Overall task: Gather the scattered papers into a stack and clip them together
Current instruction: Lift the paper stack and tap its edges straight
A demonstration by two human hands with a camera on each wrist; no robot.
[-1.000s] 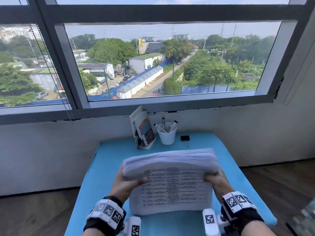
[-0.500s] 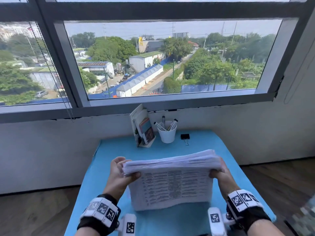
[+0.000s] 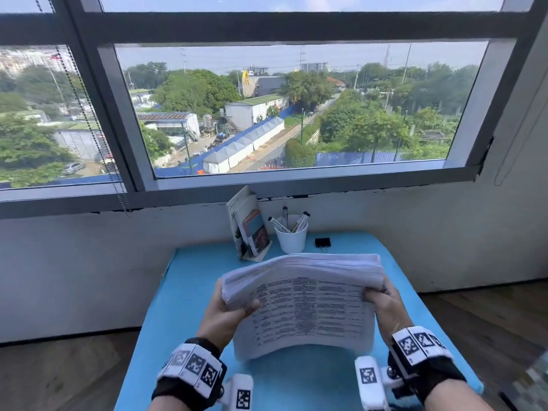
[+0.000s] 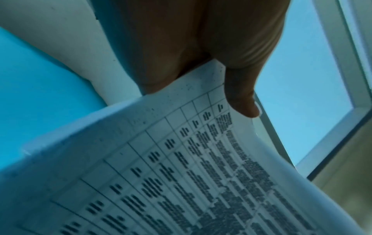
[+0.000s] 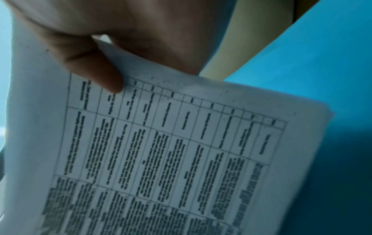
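A thick stack of printed papers [image 3: 305, 304] stands upright on its lower edge on the blue table [image 3: 184, 286], its top bent toward the window. My left hand [image 3: 231, 307] grips the stack's left edge, thumb on the printed front sheet. My right hand [image 3: 378, 295] grips the right edge the same way. The left wrist view shows the thumb [image 4: 241, 95] on the papers [image 4: 181, 174]; the right wrist view shows the thumb [image 5: 96, 66] pinching the papers [image 5: 171, 151]. A black binder clip [image 3: 322, 242] lies at the table's far side, apart from both hands.
A white cup of markers [image 3: 291, 235] and a stand with booklets [image 3: 248, 229] sit at the table's far edge against the wall. A window lies beyond. Wooden floor shows on both sides of the table.
The stack has stayed upright in both hands while its top bent further toward the window; both hands shifted slightly along the side edges.
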